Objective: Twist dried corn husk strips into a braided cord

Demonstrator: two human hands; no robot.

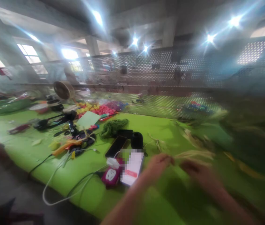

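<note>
My left hand is over the green tabletop, its fingers pressed together in a pinch. What it pinches, if anything, is too blurred to make out. Close beside it on the right is my right hand, its fingers smeared by motion. Pale yellow straw-like strands stretch just behind both hands; contact with the fingers is unclear. A small knotted bunch of similar strands lies behind my left hand. Left of my forearm are a lit phone and a magenta case with a white emblem.
A dark phone, a round black object and green yarn lie behind. An orange glue gun and white cable are left. A perforated metal screen rises behind the table. More strands are right.
</note>
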